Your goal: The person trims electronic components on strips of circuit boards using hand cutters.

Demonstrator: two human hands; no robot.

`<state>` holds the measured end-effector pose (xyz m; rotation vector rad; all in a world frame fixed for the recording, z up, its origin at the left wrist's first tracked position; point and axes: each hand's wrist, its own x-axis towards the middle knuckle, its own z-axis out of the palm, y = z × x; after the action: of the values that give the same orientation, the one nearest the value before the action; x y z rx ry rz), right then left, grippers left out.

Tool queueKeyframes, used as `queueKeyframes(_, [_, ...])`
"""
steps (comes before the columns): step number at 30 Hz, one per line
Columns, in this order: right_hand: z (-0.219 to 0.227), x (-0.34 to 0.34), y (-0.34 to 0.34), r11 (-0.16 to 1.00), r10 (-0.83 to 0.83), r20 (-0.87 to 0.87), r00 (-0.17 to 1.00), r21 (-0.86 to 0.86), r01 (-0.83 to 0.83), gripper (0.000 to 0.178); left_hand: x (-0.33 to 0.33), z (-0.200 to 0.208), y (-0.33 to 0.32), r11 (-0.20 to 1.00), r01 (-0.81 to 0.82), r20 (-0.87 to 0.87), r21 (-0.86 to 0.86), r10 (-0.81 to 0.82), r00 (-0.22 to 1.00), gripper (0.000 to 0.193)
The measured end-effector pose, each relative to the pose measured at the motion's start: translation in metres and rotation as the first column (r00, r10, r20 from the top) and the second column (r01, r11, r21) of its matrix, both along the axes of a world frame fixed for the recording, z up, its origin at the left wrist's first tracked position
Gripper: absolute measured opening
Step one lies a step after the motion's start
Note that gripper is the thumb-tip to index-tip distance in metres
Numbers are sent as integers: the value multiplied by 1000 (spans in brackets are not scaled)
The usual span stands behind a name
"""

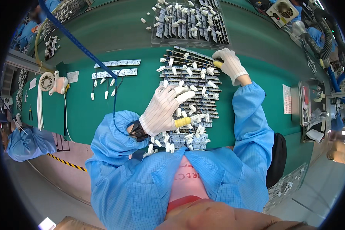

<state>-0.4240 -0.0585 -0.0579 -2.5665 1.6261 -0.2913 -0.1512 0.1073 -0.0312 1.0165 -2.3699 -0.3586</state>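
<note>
Rows of narrow circuit board strips [188, 144] with white connectors on short leads lie in a long stack in front of me. My left hand [161, 109], in a striped white glove with a yellow cover on the thumb, rests over the stack's left side, fingers stretched and apart. At the far right end of the stack, my right hand [230, 66], gloved likewise, has its thumb and fingers closed around the end of the slanted topmost circuit board strip [191, 52]. Its fingertips are partly hidden. A blue cord [80, 45] runs down to a black wristband [138, 131] on my left wrist.
Two separate board strips [117, 63] lie left on the green mat. Beyond the stack stands a clear tray [168, 41] full of boards. A small fan [48, 81] is at the left, a printed sheet [287, 99] and clear bin [298, 101] at the right. Other people work nearby.
</note>
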Motion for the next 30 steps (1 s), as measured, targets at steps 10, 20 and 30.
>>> queueKeyframes(10, [24, 6, 25, 974, -96, 444, 891, -143, 176, 33, 37, 24, -32, 937, -316, -535, -146, 194, 822, 44])
queueKeyframes(20, [43, 11, 57, 1000, -1, 75, 997, 18, 0, 45, 25, 8, -34, 963, -184, -595, 199, 268, 758, 24])
queueKeyframes(30, [83, 37, 101, 906, 116, 620, 776, -386, 173, 29, 44, 22, -42, 789, 471, -919, 395, 338, 205, 65])
